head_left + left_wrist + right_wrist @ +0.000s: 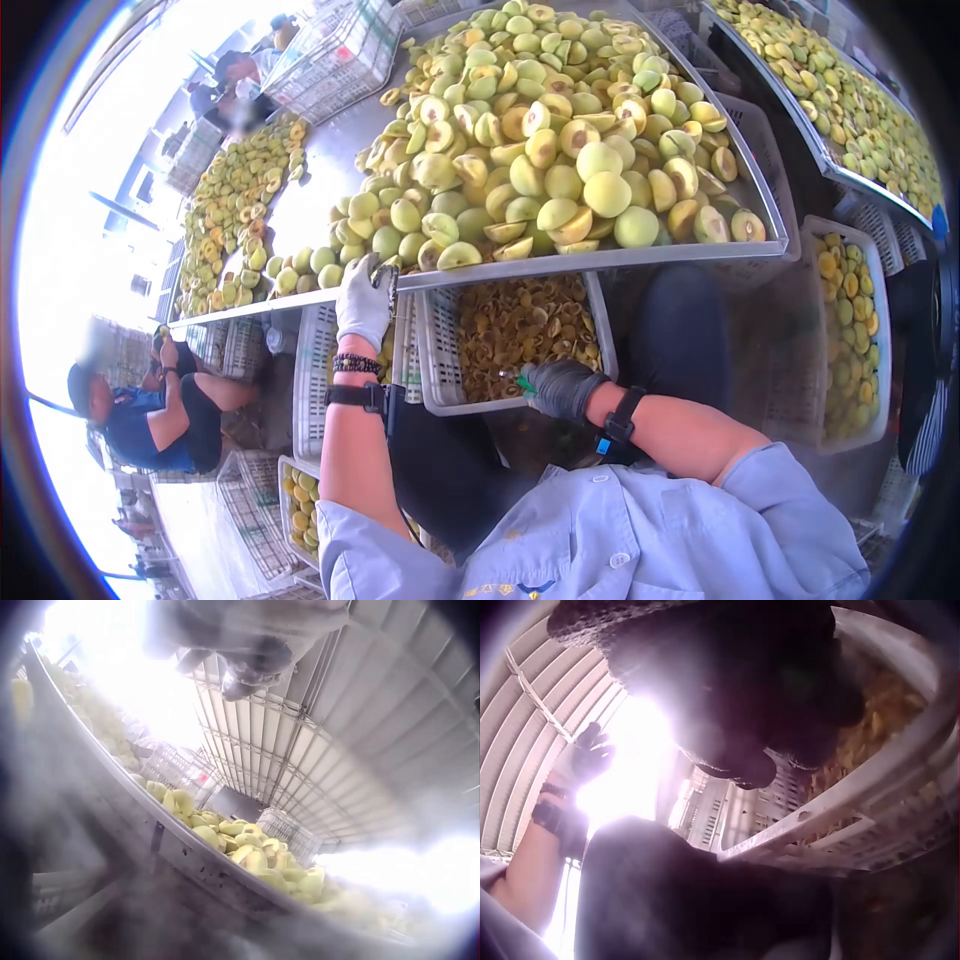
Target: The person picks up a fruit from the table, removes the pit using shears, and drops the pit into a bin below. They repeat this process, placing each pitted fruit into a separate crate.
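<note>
My left hand (367, 300), in a white glove with dark fingertips, is at the near rim of a metal table (600, 258), right beside the heaped yellow-green fruit (440, 225). Its fingers are loosely bent in the left wrist view, and no fruit shows between them. Lower and to the right, my right hand (565, 388) wears a dark grey glove. It grips a small tool with a green handle (525, 381) over the near rim of a crate (440, 372). Brown-yellow fruit scraps (525, 325) fill that crate. Glove and shadow hide most of the tool.
Many fruits on the table are cut in half. A crate of fruit (850, 330) stands at the right, and a second fruit-laden table (830, 160) lies beyond. At the left sits another person (150, 410). A white crate (335, 60) rests on the table's far left.
</note>
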The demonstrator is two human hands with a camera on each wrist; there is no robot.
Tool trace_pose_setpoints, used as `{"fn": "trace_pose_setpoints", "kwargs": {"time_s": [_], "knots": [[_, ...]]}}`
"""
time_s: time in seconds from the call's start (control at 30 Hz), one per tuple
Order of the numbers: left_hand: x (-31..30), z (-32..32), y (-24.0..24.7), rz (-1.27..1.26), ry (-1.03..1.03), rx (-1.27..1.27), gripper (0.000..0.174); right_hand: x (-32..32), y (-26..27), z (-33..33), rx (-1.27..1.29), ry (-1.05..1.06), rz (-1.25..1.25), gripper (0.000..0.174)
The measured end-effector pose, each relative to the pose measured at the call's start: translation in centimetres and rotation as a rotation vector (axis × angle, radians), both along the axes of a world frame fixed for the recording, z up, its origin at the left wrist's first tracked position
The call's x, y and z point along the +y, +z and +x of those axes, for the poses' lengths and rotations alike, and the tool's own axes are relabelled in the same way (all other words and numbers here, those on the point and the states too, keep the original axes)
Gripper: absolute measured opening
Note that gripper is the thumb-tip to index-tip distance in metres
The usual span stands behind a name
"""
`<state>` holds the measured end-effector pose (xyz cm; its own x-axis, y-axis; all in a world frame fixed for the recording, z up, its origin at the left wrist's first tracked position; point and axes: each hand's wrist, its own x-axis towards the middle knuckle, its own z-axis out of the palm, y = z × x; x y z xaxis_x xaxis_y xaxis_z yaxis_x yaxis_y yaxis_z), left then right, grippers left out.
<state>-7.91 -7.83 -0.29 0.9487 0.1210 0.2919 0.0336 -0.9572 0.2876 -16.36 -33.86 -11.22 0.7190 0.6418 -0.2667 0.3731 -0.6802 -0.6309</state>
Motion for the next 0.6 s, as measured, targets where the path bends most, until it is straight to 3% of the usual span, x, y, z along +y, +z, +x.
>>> {"fn": "trace_pose_setpoints", "kwargs": {"time_s": [0.07,0.2,0.23,0.3,0.37,0.47,0.53,0.57,0.6], "knots": [[-1.7,1.7,0.7,0.278,0.085,0.226,0.033,-0.2,0.2,0.0,0.000,0.030,0.023,0.017],[0.6,5.7,-0.7,0.158,0.046,0.331,0.033,-0.6,1.0,0.1,-0.001,0.040,0.018,0.017],[2.0,6.0,-1.5,0.077,-0.056,0.416,0.034,-0.7,1.3,0.2,0.017,0.045,0.028,0.018],[3.5,7.1,-2.3,0.062,-0.029,0.555,0.042,-0.7,2.0,0.5,0.020,0.063,0.045,0.018],[3.7,6.8,-3.0,0.101,0.030,0.362,0.039,-0.7,2.8,0.6,0.055,0.064,0.018,0.020],[3.4,5.8,-2.6,-0.059,0.048,0.252,0.035,-0.8,3.6,0.5,0.050,0.013,0.125,0.021],[2.9,5.3,-2.6,-0.762,0.022,-0.185,0.026,-0.5,2.7,0.6,0.043,-0.052,0.220,0.019],[2.1,4.3,-1.9,-1.198,-0.026,-0.138,0.021,0.2,1.2,0.9,0.104,-0.202,0.587,0.018],[0.0,2.3,0.1,-1.203,-0.166,-0.043,0.024,0.6,0.4,0.8,0.168,-0.357,0.946,0.018]]}}
